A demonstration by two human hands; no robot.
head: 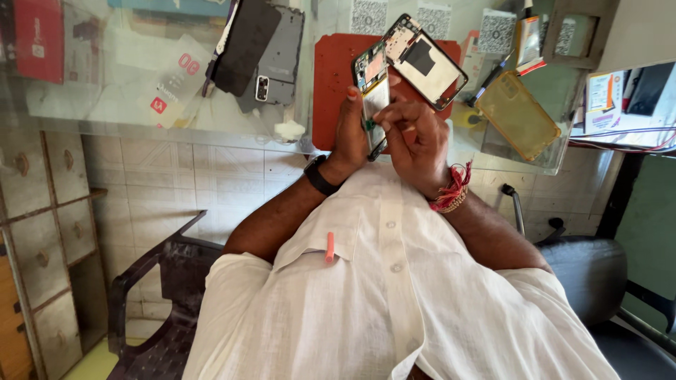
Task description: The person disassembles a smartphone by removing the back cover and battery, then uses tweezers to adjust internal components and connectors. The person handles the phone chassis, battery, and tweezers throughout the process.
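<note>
I am seeing a white buttoned shirt (394, 295) nearest. My left hand (350, 134) is gripping an opened phone chassis with exposed board (373, 88) over the red mat (334, 84); my right hand (415, 137) is pinching a small green part (369, 124). A black-framed phone screen (426, 60) and a yellow phone case (517, 116) are lying beside.

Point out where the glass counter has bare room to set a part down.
Bare red mat left of the opened phone. Crowded elsewhere: dark back covers left, phone frame and yellow case right.

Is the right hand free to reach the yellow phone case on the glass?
Probably not at once: the right hand is busy on the opened phone. The yellow phone case lies uncovered nearby.
</note>
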